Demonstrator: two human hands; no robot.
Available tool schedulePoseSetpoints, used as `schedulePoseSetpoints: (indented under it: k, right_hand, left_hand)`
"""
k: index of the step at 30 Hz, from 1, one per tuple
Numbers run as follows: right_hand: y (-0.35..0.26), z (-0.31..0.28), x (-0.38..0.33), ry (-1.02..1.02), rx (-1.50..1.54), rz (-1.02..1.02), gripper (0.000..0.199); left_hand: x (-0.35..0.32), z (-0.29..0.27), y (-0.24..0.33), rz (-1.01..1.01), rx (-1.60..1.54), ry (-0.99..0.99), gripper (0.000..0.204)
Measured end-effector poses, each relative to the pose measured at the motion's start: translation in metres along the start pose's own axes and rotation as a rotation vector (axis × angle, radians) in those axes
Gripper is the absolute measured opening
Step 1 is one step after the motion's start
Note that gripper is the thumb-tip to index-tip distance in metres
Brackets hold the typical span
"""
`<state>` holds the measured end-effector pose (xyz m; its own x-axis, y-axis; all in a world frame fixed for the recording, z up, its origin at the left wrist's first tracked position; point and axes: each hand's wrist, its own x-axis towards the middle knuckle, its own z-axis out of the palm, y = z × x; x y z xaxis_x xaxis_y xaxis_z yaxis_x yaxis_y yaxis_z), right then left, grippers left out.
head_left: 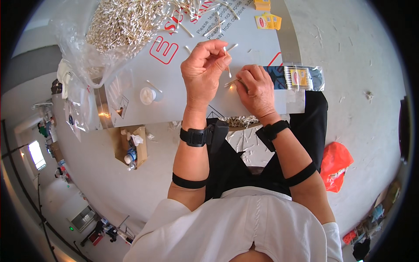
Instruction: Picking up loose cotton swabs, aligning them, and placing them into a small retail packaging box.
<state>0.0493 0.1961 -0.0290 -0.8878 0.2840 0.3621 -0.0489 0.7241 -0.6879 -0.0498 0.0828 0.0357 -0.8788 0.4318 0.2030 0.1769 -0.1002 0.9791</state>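
Over the table, my left hand [201, 72] pinches a white-tipped cotton swab [228, 70] between thumb and fingertips. To its right, my right hand [257, 89] is curled with the ends of cotton swabs [232, 82] poking out at its left side; how many it holds is hidden by the fingers. Just beyond that hand lies a flat clear-and-dark packet [316, 78] with a row of swabs and a yellow card [298, 77] inside. Left of my left wrist stands a small round white tub [147, 95]. Loose swabs [186, 29] are scattered at the far side of the table.
A big heap of swabs [124, 26] spills from a clear plastic bag [80, 52] at the far left. Yellow cards [268, 21] lie at the far right. On the floor are a cardboard box [141, 146] and an orange bag [335, 166]. More swabs lie below the table's near edge.
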Motion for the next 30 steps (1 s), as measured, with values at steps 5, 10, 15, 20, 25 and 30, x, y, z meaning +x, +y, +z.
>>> schedulePoseSetpoints:
  k: [5, 10, 15, 20, 25, 30]
  right_hand:
    - [0.001, 0.002, 0.000, 0.008, 0.004, -0.004, 0.016]
    - [0.002, 0.001, 0.000, 0.037, -0.007, -0.032, 0.015]
    - [0.003, 0.001, 0.000, 0.038, -0.012, -0.040, 0.014]
    - [0.002, 0.005, -0.001, 0.041, 0.012, -0.027, 0.015]
    - [0.003, 0.004, -0.002, 0.045, 0.006, -0.010, 0.014]
    - [0.002, 0.002, -0.001, 0.032, -0.009, -0.016, 0.014]
  left_hand:
    - [-0.002, 0.002, -0.003, -0.049, -0.192, 0.053, 0.019]
    - [-0.012, 0.000, 0.006, -0.105, -0.141, -0.035, 0.015]
    - [-0.057, -0.002, 0.021, -0.278, 0.174, -0.360, 0.008]
    - [-0.107, 0.004, 0.002, -0.279, 0.285, -0.493, 0.010]
    - [-0.109, -0.004, 0.003, -0.284, 0.395, -0.380, 0.010]
    - [-0.068, -0.025, -0.012, -0.236, 0.521, 0.062, 0.005]
